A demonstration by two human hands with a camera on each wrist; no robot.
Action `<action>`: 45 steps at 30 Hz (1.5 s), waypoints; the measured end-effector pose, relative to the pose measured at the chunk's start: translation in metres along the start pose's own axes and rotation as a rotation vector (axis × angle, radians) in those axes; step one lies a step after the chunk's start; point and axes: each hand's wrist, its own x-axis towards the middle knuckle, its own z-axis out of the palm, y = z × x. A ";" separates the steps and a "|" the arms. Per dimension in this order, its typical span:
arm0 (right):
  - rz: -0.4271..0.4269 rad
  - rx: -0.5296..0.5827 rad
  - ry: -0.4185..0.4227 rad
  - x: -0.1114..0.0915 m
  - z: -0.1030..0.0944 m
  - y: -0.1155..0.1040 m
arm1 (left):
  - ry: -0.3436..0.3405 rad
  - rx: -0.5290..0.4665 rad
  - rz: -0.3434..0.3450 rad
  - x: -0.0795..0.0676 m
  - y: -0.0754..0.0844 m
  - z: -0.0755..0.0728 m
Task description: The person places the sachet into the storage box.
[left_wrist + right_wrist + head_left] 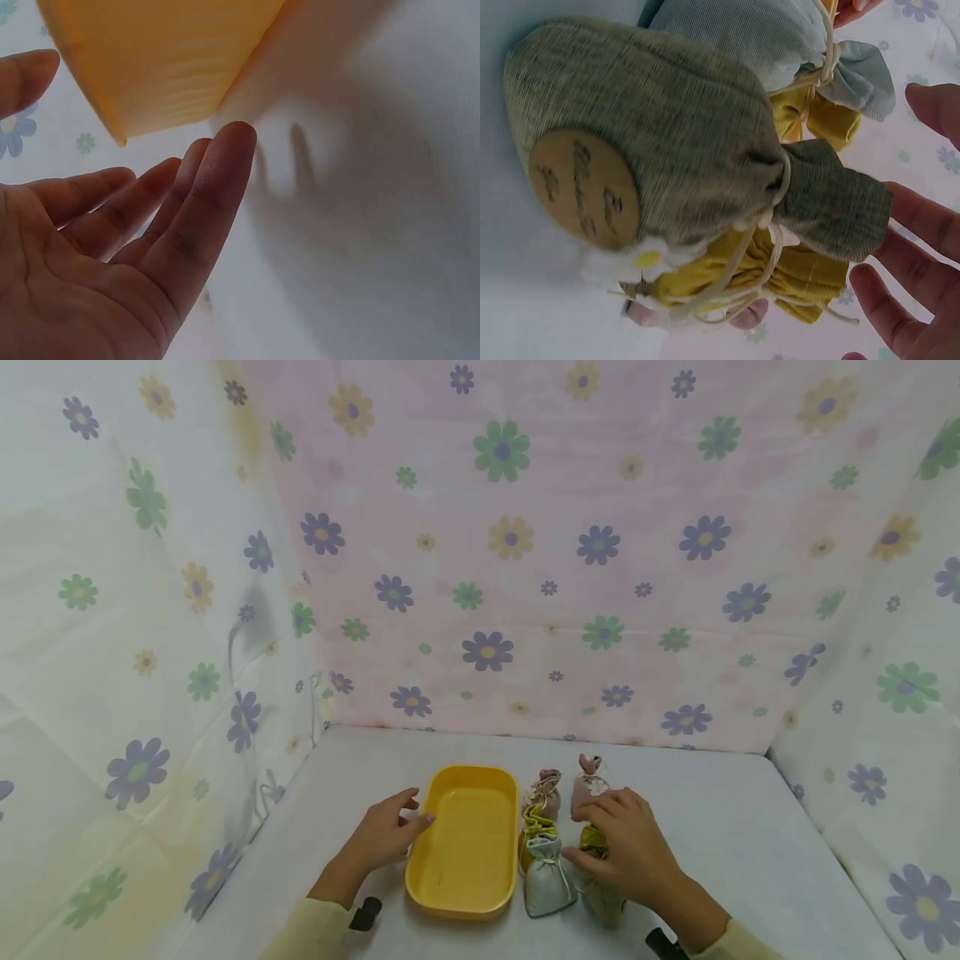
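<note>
My left hand (381,837) is by the left rim of a yellow plastic tray (463,847), fingers spread and loosely bent, thumb at the rim. In the left wrist view its palm holds nothing. Over the right-hand row of small drawstring pouches is my right hand (626,847), thumb apart from the fingers. The right wrist view shows its fingertips right at the gathered top of a grey-green pouch (652,112), which has a round brown label (585,187), a white daisy and a cream cord. Behind that one sits a mustard pouch (592,837), then a pink pouch (585,789).
Between tray and right hand stands another row: a pale blue-grey pouch (550,887), a mustard pouch (537,820) and a pinkish pouch (549,792). White cloth covers the table (712,827). Flowered curtains (510,568) enclose the back and both sides.
</note>
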 end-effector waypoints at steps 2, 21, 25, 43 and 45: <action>0.003 0.007 -0.002 0.000 0.004 -0.002 | -0.002 -0.050 -0.021 0.000 -0.001 0.003; 0.178 0.052 -0.091 0.007 0.025 -0.019 | -0.063 -0.448 -0.199 0.005 -0.005 0.008; 0.172 0.074 -0.073 0.007 0.029 -0.020 | -0.058 -0.475 -0.224 0.002 -0.002 0.008; 0.211 0.176 0.023 0.000 0.034 -0.027 | -0.025 -0.554 -0.294 -0.004 0.002 0.007; 0.217 0.184 0.032 -0.001 0.033 -0.028 | -0.019 -0.550 -0.298 -0.005 0.002 0.007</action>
